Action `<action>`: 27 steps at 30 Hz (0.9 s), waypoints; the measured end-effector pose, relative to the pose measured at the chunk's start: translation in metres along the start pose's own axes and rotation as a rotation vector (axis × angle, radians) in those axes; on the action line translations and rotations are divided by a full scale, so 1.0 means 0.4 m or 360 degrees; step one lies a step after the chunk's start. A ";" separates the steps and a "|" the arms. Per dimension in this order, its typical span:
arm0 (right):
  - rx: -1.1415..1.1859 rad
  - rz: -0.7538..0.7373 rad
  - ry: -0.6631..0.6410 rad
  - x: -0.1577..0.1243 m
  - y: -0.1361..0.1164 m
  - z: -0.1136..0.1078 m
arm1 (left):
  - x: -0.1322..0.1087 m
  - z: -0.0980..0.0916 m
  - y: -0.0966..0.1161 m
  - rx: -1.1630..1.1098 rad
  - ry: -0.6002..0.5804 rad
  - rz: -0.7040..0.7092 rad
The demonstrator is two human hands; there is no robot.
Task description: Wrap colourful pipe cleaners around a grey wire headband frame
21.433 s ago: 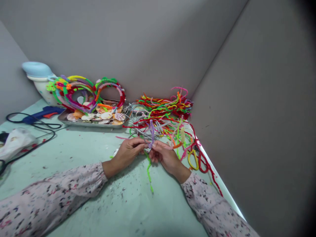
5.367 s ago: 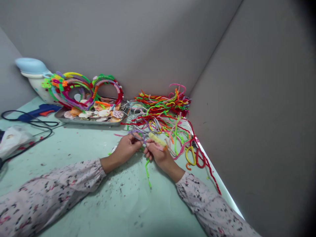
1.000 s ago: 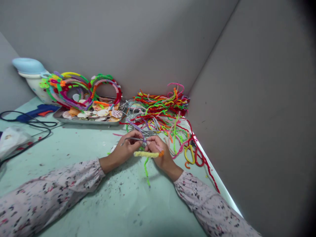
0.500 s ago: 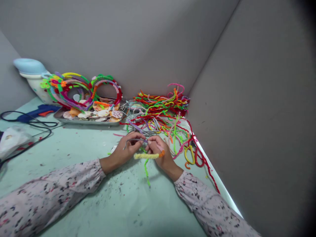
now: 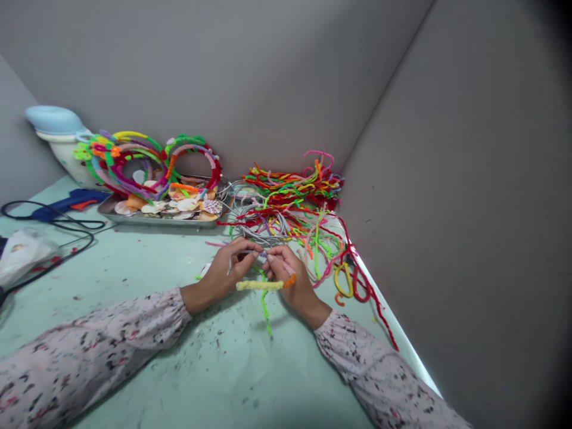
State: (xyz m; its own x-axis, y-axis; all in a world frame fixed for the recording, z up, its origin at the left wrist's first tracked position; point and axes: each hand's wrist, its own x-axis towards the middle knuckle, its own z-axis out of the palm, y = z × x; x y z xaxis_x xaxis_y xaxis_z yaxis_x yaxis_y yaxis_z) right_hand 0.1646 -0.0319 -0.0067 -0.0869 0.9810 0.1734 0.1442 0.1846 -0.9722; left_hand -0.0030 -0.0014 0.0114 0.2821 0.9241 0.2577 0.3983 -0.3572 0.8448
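Note:
My left hand (image 5: pixel 227 273) and my right hand (image 5: pixel 290 279) meet above the table, both pinching a thin lilac pipe cleaner (image 5: pixel 254 253). A fuzzy yellow pipe cleaner (image 5: pixel 259 285) with an orange tip (image 5: pixel 289 280) runs out from my right hand, below the lilac strand. A green pipe cleaner (image 5: pixel 265 305) hangs down under my hands, its upper end hidden by my fingers. Just beyond my fingers lies a tangle of grey cords (image 5: pixel 261 221).
A heap of multicoloured pipe cleaners (image 5: pixel 292 190) fills the far corner. Beside it, a metal tray of seashells (image 5: pixel 161 219) holds fuzzy decorated hoops (image 5: pixel 152 167). A blue glue gun (image 5: pixel 67 199), black cable and white bag (image 5: pixel 22 256) lie far left. Grey walls bound the table's back and right.
The yellow pipe cleaner has swung slightly left and down. My hands have closed in around the lilac strand, and my left fingers now cover more of it.

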 end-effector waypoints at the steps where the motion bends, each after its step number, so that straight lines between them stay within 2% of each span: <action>1: -0.0002 -0.0003 0.0001 0.000 0.000 0.001 | 0.000 -0.001 0.004 -0.0002 -0.0004 0.0003; 13: 0.0022 0.0020 -0.0027 0.000 -0.011 -0.005 | -0.005 -0.003 0.012 0.0033 0.0015 0.0082; 27: -0.0081 -0.0085 -0.0017 -0.006 -0.012 -0.005 | 0.005 -0.001 -0.018 0.0025 0.0003 0.0077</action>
State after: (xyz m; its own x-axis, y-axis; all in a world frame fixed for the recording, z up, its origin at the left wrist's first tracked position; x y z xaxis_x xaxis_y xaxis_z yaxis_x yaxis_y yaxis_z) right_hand 0.1660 -0.0352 -0.0022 -0.1066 0.9690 0.2230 0.1893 0.2400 -0.9522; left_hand -0.0056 0.0029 0.0060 0.2996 0.9059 0.2992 0.3977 -0.4037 0.8240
